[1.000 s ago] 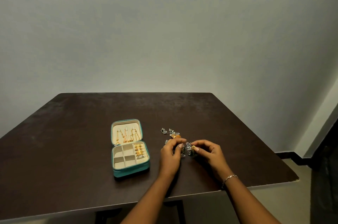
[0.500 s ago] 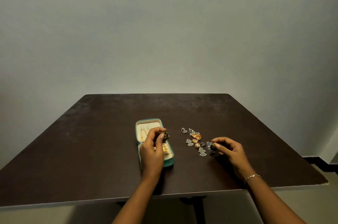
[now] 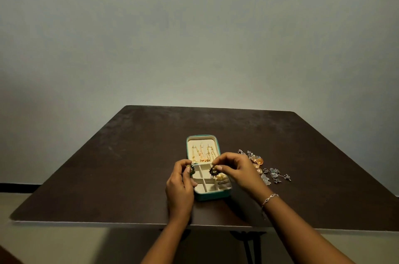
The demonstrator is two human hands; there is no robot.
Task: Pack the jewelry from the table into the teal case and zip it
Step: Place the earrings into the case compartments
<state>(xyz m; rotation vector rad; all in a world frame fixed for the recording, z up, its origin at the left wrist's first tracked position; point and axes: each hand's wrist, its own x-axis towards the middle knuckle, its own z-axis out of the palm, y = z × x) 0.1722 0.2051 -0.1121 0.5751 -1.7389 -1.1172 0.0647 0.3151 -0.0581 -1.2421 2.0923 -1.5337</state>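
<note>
The teal case (image 3: 212,196) lies open in the middle of the dark table, its cream lid holding gold chains and its divided tray holding gold pieces on the right side. My left hand (image 3: 180,186) pinches a small dark-green and gold earring (image 3: 191,169) at the case's left edge. My right hand (image 3: 238,171) pinches a matching dark earring (image 3: 213,170) above the tray's compartments. A loose pile of silver and orange-gold jewelry (image 3: 264,168) lies on the table to the right of the case.
The dark brown table (image 3: 108,177) has its near edge just below my wrists. A plain pale wall stands behind it. I wear a thin bracelet (image 3: 269,198) on my right wrist. A black table leg (image 3: 248,246) shows under the front edge.
My right hand has left the pile with a dark earring and come over the case. My left hand stays at the case's left edge with its earring. The view has shifted left.
</note>
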